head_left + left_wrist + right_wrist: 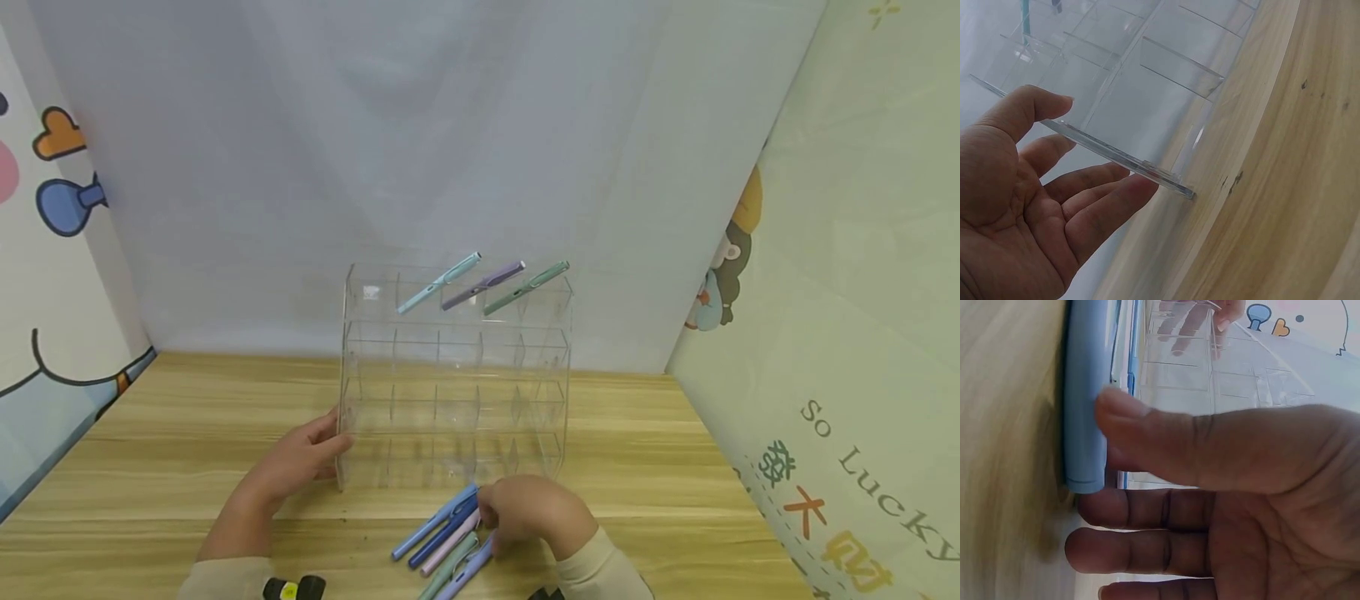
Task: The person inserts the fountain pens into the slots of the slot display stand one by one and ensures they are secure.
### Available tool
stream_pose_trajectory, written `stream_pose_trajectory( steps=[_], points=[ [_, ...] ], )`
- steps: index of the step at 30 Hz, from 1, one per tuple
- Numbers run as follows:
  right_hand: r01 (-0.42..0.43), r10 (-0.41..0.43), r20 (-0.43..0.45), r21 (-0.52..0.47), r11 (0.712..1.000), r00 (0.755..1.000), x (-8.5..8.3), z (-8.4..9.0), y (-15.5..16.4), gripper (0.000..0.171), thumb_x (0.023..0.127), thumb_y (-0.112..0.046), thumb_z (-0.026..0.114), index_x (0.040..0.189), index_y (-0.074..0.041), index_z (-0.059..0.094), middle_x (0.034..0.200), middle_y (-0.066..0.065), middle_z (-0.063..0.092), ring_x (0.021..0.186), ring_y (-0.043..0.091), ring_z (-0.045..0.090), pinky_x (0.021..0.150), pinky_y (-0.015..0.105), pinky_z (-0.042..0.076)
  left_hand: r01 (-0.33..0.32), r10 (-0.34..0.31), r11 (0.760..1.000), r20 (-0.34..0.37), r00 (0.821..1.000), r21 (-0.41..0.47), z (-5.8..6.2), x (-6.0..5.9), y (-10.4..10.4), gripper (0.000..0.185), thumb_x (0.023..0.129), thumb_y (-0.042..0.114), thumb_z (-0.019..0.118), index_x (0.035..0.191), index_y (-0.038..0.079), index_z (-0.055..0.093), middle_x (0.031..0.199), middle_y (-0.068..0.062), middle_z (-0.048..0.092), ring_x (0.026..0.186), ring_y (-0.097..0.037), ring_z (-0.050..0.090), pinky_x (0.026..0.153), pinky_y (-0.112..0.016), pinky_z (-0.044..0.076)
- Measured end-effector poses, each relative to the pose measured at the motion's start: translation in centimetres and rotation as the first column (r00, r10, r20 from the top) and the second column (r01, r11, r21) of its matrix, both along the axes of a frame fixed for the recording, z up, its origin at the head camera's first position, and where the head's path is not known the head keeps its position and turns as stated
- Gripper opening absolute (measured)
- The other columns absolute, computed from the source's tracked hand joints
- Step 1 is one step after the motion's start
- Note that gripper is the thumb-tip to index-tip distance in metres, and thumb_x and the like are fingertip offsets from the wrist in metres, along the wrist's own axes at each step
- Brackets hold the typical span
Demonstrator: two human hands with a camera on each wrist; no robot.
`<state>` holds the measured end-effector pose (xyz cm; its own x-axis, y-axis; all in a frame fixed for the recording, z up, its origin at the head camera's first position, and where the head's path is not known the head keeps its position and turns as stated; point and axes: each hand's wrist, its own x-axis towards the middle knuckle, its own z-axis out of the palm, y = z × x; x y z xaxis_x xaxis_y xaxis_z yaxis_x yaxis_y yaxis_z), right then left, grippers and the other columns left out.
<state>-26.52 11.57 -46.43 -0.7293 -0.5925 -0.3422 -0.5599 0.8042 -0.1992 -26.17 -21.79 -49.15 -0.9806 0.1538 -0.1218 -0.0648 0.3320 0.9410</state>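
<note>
A clear acrylic pen rack (457, 375) with several tiers of compartments stands upright on the table. My left hand (303, 454) grips its left side edge, thumb on one face and fingers behind, as the left wrist view shows. Light blue (438, 283), purple (483, 286) and green (527, 288) pens lean in the top tier. Before the rack lies a slanted row of pens: light blue (431, 525), dark blue (444, 533), pink (452, 546), green (450, 567) and lavender-blue (468, 569). My right hand (536, 512) pinches the lavender-blue pen's upper end between thumb and index finger.
The wood-grain table (637, 467) extends on both sides of the rack. A pale grey cloth (465, 150) hangs behind it. Printed panels stand at the left (67, 275) and right (840, 333).
</note>
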Motion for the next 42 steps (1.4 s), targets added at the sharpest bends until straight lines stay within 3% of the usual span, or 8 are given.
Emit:
stream_pose_trajectory(
  steps=[15,32,42],
  points=[
    [-0.066,0.067,-0.04,0.013,0.998,0.997,-0.1,-0.3,0.0,0.031,0.071,-0.017,0.084,0.067,-0.021,0.053,0.067,-0.012,0.05,0.06,0.007,0.044,0.054,0.022,0.038,-0.01,0.01,1.0,-0.003,1.0,0.001,0.0,0.0,0.1,0.078,0.098,0.044,0.057,0.158,0.015,0.018,0.157,-0.022,0.029,0.137,-0.044,0.04,0.096,-0.044,0.054],
    [-0.056,0.077,0.113,-0.176,0.983,0.991,-1.3,1.0,2.4,0.026,0.075,-0.016,0.081,0.069,-0.022,0.056,0.069,-0.014,0.053,0.064,0.002,0.048,0.058,0.02,0.043,-0.001,0.001,1.0,0.022,1.0,-0.009,0.0,0.0,0.0,0.081,0.097,0.047,0.058,0.159,0.017,0.016,0.16,-0.022,0.024,0.14,-0.044,0.035,0.098,-0.047,0.052],
    [-0.051,0.109,0.18,-0.303,0.952,0.978,-1.7,2.2,2.8,0.024,0.082,-0.024,0.079,0.073,-0.02,0.056,0.071,-0.013,0.055,0.063,0.002,0.047,0.056,0.019,0.042,-0.009,0.009,1.0,0.012,1.0,-0.014,0.0,-0.1,0.0,0.076,0.099,0.043,0.057,0.158,0.016,0.018,0.159,-0.022,0.026,0.139,-0.044,0.037,0.097,-0.046,0.053]
  ],
)
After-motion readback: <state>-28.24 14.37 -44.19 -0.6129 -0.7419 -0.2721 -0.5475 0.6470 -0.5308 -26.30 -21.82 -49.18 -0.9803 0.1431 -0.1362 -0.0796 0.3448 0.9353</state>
